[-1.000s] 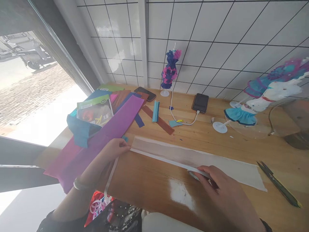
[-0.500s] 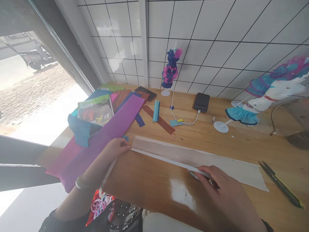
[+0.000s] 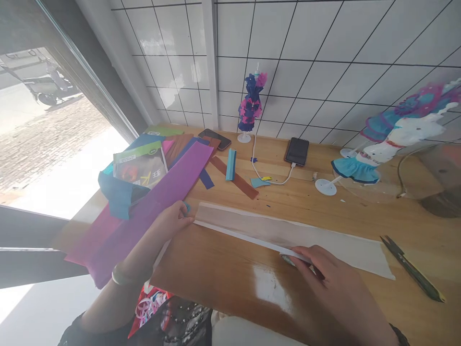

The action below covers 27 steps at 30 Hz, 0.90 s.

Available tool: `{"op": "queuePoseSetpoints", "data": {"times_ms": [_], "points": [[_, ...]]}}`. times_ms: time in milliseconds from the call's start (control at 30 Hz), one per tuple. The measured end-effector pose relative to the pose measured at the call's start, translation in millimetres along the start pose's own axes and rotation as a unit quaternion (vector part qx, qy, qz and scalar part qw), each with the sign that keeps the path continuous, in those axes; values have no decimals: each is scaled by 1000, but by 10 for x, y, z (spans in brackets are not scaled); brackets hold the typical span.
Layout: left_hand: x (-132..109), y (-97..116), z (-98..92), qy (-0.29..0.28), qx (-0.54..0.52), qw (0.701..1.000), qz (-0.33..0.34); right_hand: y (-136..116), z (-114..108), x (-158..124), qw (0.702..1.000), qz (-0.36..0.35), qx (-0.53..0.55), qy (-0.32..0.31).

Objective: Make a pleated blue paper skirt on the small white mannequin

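Observation:
A long white paper strip (image 3: 324,242) lies across the wooden table, with a narrow fold along its near edge. My left hand (image 3: 177,218) pinches the left end of that edge, thumb and fingers together. Farther right, my right hand (image 3: 322,269) has its fingers closed on the same folded edge; a small roundish object (image 3: 287,259) shows under its fingertips, mostly hidden. Scissors (image 3: 412,269) lie beyond the strip's right end. Purple paper (image 3: 158,206) spreads beside my left forearm.
A phone (image 3: 297,151) with a white cable and a second phone (image 3: 215,139) lie near the tiled wall. Decorated figures stand on white bases (image 3: 326,187). Brown strips (image 3: 236,178), a teal strip (image 3: 231,165) and a packet (image 3: 140,166) lie on the table.
The whole view has shifted slightly, so most things sit a little farther left. Both hands stay at the strip's near edge, with their grips much the same.

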State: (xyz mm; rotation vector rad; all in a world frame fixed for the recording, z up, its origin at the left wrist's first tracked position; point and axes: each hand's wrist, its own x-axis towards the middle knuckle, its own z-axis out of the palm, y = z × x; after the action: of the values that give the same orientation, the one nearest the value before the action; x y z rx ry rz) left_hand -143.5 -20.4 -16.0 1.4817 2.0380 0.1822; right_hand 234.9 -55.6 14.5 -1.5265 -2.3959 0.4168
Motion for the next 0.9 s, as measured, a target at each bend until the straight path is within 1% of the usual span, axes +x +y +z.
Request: {"op": "queuePoseSetpoints", "data": {"times_ms": [133, 200, 233, 300, 333, 400, 433, 500, 567, 633, 700, 800, 900], "points": [[-92, 99, -23, 15, 50, 998, -23, 1, -3, -7, 1000, -24, 1, 11], [-168, 173, -17, 42, 104, 993, -23, -5, 1, 0, 999, -40, -1, 18], [-209, 209, -2, 65, 139, 988, -15, -11, 2, 5, 999, -48, -4, 23], [-289, 269, 57, 126, 214, 968, 23, -27, 1, 17, 998, -58, -13, 29], [-327, 290, 100, 158, 246, 955, 56, -36, -1, 22, 997, -62, -19, 30], [-399, 321, 205, 202, 266, 933, 135, -52, -5, 29, 997, -70, -27, 30], [-434, 332, 261, 212, 258, 928, 167, -57, -7, 32, 996, -73, -30, 31], [-500, 354, 364, 208, 231, 926, 213, -62, -9, 33, 996, -78, -30, 34], [-555, 377, 440, 184, 203, 931, 242, -60, -11, 30, 996, -80, -32, 38], [-588, 396, 482, 173, 179, 937, 243, -56, -17, 27, 995, -80, -35, 37], [-593, 404, 493, 178, 162, 942, 232, -51, -30, 24, 996, -73, -35, 31], [-555, 404, 469, 181, 157, 943, 232, -51, -56, 25, 998, -52, -31, 14], [-483, 444, 420, 165, 166, 943, 236, -64, -70, 30, 998, -48, -30, 17]]}}
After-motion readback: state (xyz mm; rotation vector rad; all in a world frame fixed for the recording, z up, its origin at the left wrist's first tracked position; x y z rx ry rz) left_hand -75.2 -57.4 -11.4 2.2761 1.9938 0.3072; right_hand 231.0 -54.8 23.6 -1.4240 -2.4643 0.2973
